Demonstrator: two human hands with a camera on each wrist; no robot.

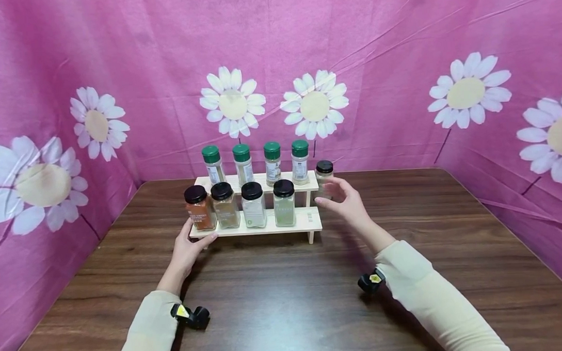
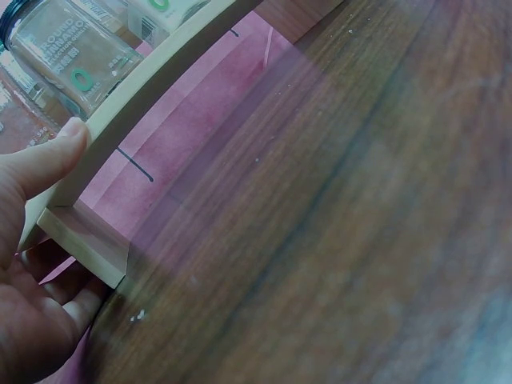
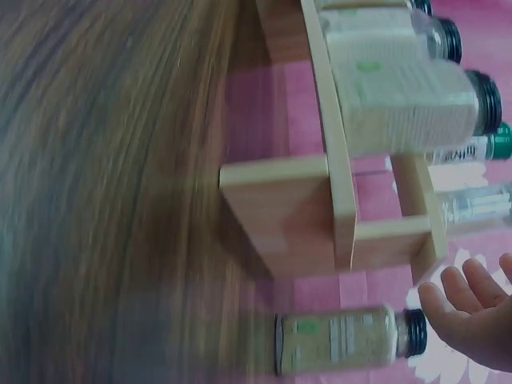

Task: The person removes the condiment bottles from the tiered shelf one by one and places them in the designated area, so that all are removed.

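Left hand (image 1: 187, 251) pinches wooden rack (image 1: 302, 222) at its left front end, right hand (image 1: 346, 199) hovers with fingers parted just beside black-capped jar (image 3: 340, 340) standing on table (image 1: 275, 289) right of the rack, green-capped bottles (image 1: 273, 168) line rear tier (image 1: 310, 182).

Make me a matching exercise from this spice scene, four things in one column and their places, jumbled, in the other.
1. Green-capped jars
2. Red-orange jar
3. Rightmost jar in the head view
4. Left hand

A. Standing beside the rack
B. Gripping the rack
C. On the upper shelf
D. Leftmost on the lower shelf

Pairs: 1-C, 2-D, 3-A, 4-B
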